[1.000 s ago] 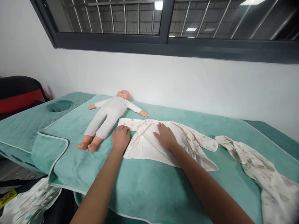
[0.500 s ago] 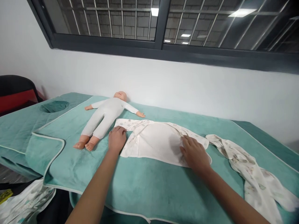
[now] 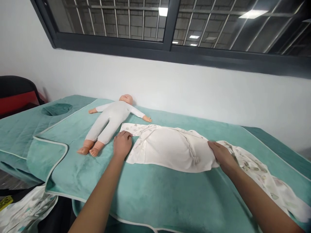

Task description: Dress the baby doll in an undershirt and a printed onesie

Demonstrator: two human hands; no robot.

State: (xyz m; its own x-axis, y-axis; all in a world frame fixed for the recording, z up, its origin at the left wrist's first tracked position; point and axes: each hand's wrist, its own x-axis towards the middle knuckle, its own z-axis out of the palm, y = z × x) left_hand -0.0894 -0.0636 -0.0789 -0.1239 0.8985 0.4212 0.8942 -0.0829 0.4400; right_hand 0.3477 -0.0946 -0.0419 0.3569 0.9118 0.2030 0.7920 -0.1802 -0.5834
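A small white baby shirt [image 3: 165, 149] with a faint print lies spread on the green bed cover, its inner side partly showing. My left hand [image 3: 122, 144] has its fingers curled over the cuff of the left-lying sleeve. At the opposite end my right hand [image 3: 224, 157] pinches the shirt's right edge; its thumb is mostly hidden, and the other sleeve is out of sight. A baby doll [image 3: 111, 116] in a white body suit rests on its back, left of the shirt and beyond my left hand.
Printed baby clothing [image 3: 257, 168] lies rumpled at the right, partly behind my right forearm. The green cover [image 3: 155, 194] has a pale piped edge. A face hole [image 3: 57, 109] sits at the bed's left. More printed cloth [image 3: 29, 208] hangs lower left. A red-and-black chair [image 3: 19, 97] stands beyond.
My right hand has moved right, from the middle of the shirt to its right edge. The right front panel now lies stretched out flatter. My left hand has stayed at the cuff.
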